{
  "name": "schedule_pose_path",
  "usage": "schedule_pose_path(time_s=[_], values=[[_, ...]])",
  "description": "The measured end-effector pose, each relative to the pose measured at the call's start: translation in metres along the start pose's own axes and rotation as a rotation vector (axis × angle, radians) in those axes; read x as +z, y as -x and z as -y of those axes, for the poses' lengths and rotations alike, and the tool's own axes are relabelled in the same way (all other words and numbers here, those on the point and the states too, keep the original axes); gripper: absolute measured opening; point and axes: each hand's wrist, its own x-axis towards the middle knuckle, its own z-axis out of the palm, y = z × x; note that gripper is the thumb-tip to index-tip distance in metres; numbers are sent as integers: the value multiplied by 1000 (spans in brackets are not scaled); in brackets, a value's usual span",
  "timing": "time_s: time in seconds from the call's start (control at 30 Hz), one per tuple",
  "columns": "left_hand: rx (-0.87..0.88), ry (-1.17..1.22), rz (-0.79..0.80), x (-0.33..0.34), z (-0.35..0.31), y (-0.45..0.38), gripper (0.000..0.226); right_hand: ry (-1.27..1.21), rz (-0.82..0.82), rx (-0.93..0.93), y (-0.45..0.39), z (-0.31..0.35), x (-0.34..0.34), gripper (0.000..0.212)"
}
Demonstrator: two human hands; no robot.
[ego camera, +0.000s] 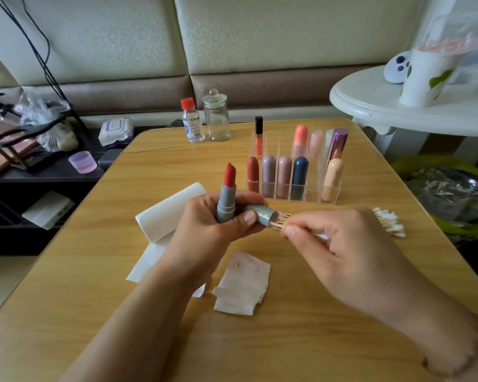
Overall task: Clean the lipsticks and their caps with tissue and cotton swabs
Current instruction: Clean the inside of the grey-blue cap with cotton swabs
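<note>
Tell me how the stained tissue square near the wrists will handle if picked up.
The stained tissue looks thin and crumpled, so it will probably flop and fold. It likely weighs almost nothing and may drift. Its red smears suggest it could mark fingers.

home living room | padded sofa behind wooden table | clear lipstick organiser

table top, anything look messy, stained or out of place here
The small tissue lying in front of the hands carries red smears, likely wiped lipstick. The purple lipstick leans tilted in the clear organizer while the others stand upright. A pile of cotton swabs lies loose at the right. Nothing looks spilled or broken.
</note>
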Motion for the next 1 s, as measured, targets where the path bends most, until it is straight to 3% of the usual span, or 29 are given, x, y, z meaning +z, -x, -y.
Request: schedule_pose_path(time_s=[0.1,0.23,0.37,0.43,0.53,0.67,0.73,0.83,1.0], values=[[5,24,-6,-1,0,-1,22,58,-93,0,-2,-5,-1,21],[11,14,2,-1,0,-1,21,68,12,-22,1,1,1,28],[5,37,-2,-1,-1,0,20,73,-120,-10,-1,-5,-1,19],[10,34,-5,-2,-1,-1,20,138,-81,-6,-2,-4,1,20],[6,12,-11,-4,1,-2,21,43,28,-6,1,0,0,23],[12,-2,5,-1,1,-1,19,35,-110,10,-2,-8,0,17],[17,-7,6,0,2,-1,20,131,-62,13,-1,-7,2,23],[17,-50,1,-1,2,-1,24,66,78,-14,0,-1,0,26],[12,-41,26,1,2,0,20,66,-149,-23,-2,-6,1,10]])
